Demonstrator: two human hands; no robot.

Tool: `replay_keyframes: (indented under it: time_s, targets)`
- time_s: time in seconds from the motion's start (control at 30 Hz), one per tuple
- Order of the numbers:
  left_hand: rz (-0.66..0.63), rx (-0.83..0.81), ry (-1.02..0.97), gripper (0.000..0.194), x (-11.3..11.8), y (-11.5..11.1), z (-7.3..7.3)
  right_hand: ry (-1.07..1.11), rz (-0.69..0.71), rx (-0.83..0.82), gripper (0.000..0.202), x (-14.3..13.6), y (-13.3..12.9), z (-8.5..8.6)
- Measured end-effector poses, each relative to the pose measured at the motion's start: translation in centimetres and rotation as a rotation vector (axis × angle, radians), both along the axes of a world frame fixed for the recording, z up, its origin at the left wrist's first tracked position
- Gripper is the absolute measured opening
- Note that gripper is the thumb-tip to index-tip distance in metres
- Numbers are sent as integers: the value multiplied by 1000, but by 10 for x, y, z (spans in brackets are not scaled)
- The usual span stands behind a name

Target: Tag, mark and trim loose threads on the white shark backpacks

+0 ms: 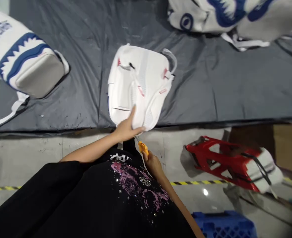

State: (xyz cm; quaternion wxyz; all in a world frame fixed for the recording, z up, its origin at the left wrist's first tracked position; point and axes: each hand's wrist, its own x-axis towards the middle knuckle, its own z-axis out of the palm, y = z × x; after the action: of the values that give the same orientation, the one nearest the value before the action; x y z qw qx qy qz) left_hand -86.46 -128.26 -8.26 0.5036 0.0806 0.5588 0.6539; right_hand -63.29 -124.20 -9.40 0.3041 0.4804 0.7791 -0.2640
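A white backpack [128, 82] with small red details lies on the grey-covered table, its straps and back panel facing up. My left hand [126, 129] grips its near edge at the table's front, one digit stretched over the white surface. Some of that hand's fingers are hidden. Just below and to the right, my right hand [153, 163] is closed around yellow-handled thread snips [143, 148]. Their thin metal tip points up toward the bag's lower edge, close to my left hand. Whether the tip touches anything I cannot tell.
Another white and blue backpack [39, 66] lies at the left, its strap trailing forward. More bags [210, 16] are at the back right. A red plastic stool [225, 162] is tipped over on the floor, near a blue crate [225, 224] and a cardboard box [288, 145].
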Motion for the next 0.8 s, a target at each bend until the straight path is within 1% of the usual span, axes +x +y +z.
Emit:
replay_keyframes:
  time_s: [0.03, 0.1, 0.13, 0.17, 0.2, 0.23, 0.3, 0.33, 0.37, 0.4, 0.47, 0.57, 0.63, 0.7, 0.8]
  targets:
    - [7, -19, 54, 92, 9, 8, 7, -3, 20, -13, 41, -1, 4, -3]
    - [67, -40, 46, 98, 15, 19, 16, 1, 61, -29, 43, 3, 13, -5]
    - [99, -47, 34, 97, 13, 22, 17, 17, 68, -44, 44, 8, 19, -4]
    - [131, -52, 18, 91, 8, 21, 15, 46, 65, -70, 43, 17, 24, -1]
    - [164, -58, -6, 81, 1, 18, 10, 85, 52, -110, 44, 29, 30, 4]
    - [198, -69, -37, 67, -8, 13, 4, 131, 33, -154, 44, 43, 36, 10]
    - [263, -110, -125, 37, -27, 3, -13, 224, -14, -192, 47, 70, 46, 23]
    - [289, -137, -180, 26, -36, -1, -22, 246, -31, -160, 47, 79, 51, 29]
    - [305, -162, -239, 22, -44, -4, -29, 236, -31, -94, 47, 84, 55, 33]
    - [314, -178, -297, 23, -51, -5, -35, 206, -16, -14, 45, 84, 59, 34]
    - [320, -176, -400, 29, -58, -5, -42, 122, 39, 123, 38, 69, 67, 32]
    - [325, -110, -501, 36, -57, -4, -39, 18, 169, 234, 32, 31, 80, 20]
    - [323, -61, -542, 41, -53, -5, -35, -19, 254, 294, 31, 13, 87, 13]
    - [325, -22, -568, 46, -50, -7, -34, -14, 298, 328, 33, 6, 91, 7]
    - [336, 20, -613, 55, -50, -6, -39, 3, 276, 337, 35, 9, 94, -1]
